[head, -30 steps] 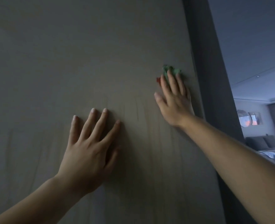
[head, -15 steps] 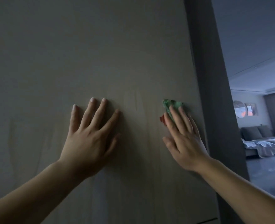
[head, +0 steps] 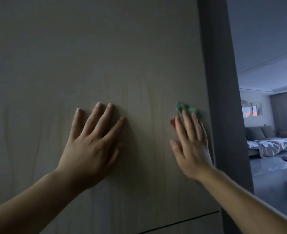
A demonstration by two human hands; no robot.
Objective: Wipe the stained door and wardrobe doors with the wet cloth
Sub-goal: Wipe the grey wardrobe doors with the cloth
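A tall beige wood-grain wardrobe door (head: 95,53) fills most of the view, with faint vertical wet streaks near its middle. My left hand (head: 90,146) lies flat on it, fingers spread, holding nothing. My right hand (head: 190,146) presses a green cloth (head: 185,109) with a red patch flat against the door near its right edge. Only the cloth's top and left rim show past my fingers.
A dark grey vertical panel (head: 223,98) borders the door on the right. Beyond it lies a dim room with a sofa (head: 271,141) and wall pictures (head: 250,109). A thin dark horizontal seam (head: 181,222) crosses the door low down.
My right hand has slid the cloth down the door along its right edge, most of it in the first half second. My left hand has stayed planted in the same place.
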